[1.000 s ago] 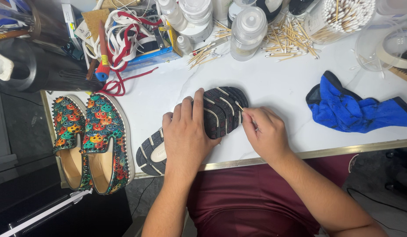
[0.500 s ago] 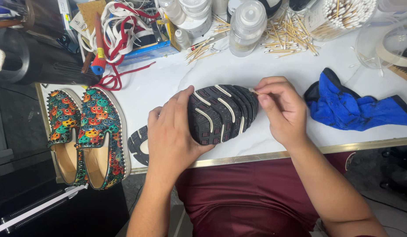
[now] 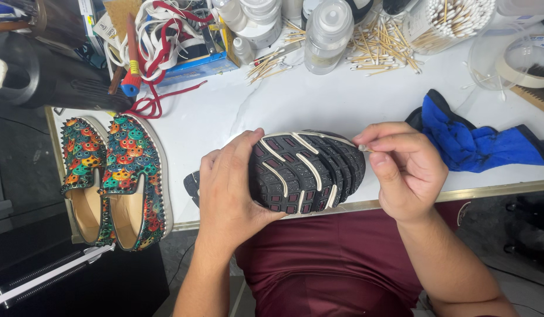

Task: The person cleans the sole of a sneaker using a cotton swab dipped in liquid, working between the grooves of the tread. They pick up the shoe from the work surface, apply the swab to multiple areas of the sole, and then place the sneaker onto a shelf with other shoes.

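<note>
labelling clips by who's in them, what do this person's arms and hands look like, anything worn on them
Both the left hand and the right hand are bare: no gloves, and no rings, watch or bracelet that I can see. Both forearms are uncovered too, with no sleeve showing in the picture. The only clothing in view is dark red, across the lap.

The left hand (image 3: 228,191) covers the heel end of the upturned shoe (image 3: 307,170), and a second dark shoe (image 3: 191,183) at nine o'clock shows only a sliver behind that hand. The right hand (image 3: 404,170) pinches something pale at the sole's toe, perhaps a cotton swab, too small to tell. At twelve o'clock the bottles (image 3: 328,32) are cut off by the top edge. At three o'clock the tape roll (image 3: 527,58) runs off the right edge.
</note>
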